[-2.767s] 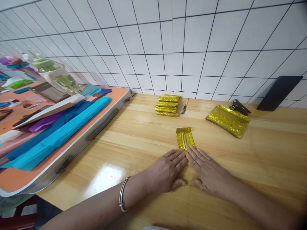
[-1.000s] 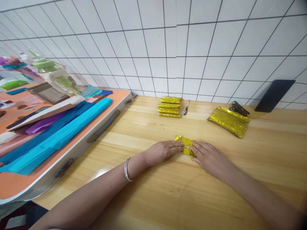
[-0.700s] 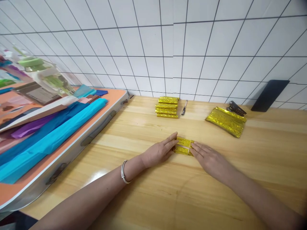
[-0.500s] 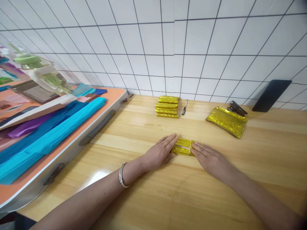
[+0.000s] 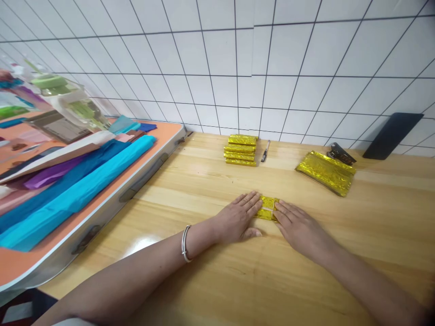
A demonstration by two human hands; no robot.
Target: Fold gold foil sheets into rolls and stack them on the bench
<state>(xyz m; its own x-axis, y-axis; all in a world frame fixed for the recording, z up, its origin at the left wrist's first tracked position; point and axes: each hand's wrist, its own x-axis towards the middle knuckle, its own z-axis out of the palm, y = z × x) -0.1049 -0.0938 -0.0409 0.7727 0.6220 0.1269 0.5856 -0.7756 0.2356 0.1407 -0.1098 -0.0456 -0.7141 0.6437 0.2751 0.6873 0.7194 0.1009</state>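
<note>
A small folded piece of gold foil (image 5: 268, 207) lies flat on the wooden table between my two hands. My left hand (image 5: 239, 217) rests flat over its left end, fingers stretched out and thumb apart on the wood. On the right end press the fingertips of my right hand (image 5: 297, 226), whose fingers are extended and lie flat. A pale seam runs along the middle of the foil. Behind it sits a row of folded gold foil strips (image 5: 239, 155). To the right is a larger gold foil sheet or stack (image 5: 326, 173).
A pen (image 5: 265, 151) lies beside the strips. A black stapler (image 5: 341, 153) touches the larger foil, and a dark panel (image 5: 392, 136) leans on the tiled wall. At left, an orange board (image 5: 170, 131) carries coloured paper rolls (image 5: 102, 174) and a green-lidded bottle (image 5: 73, 102).
My left hand has slid right over the foil, covering more of it, and its thumb has spread out. The whole view has shifted slightly.
</note>
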